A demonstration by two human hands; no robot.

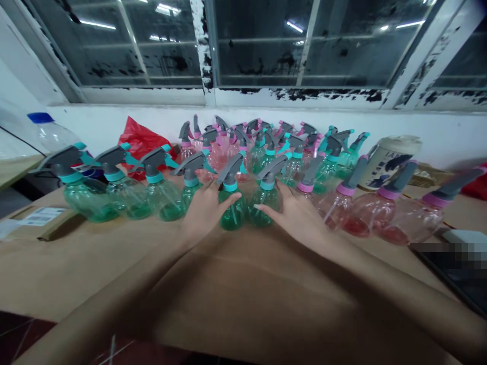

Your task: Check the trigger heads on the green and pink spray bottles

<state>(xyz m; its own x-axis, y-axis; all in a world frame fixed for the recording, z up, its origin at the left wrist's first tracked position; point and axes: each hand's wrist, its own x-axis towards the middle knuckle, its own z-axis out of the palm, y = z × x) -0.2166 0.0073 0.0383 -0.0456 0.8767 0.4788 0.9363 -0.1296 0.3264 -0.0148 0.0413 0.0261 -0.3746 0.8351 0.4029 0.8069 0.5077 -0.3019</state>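
Note:
Side by side at the middle of the table stand two green spray bottles with grey trigger heads and turquoise collars. My left hand [207, 205] is wrapped round the left one of them, a green spray bottle [233, 217], its thumb across the front. Round the other green spray bottle [262, 212] my right hand [294, 208] is closed from the right side, thumb on the front. The fingers behind both bottles are partly hidden. Close to my left hand is another green spray bottle [190, 192]; a pink spray bottle [335, 205] stands beyond my right hand.
Several green and pink spray bottles [224, 147] crowd the back by the wall. A red plastic bag [142, 142], a clear bottle with blue cap [53, 132] and a flat cardboard box [45, 223] are at left. A printed canister [391, 162] and a dark device [452, 268] are at right.

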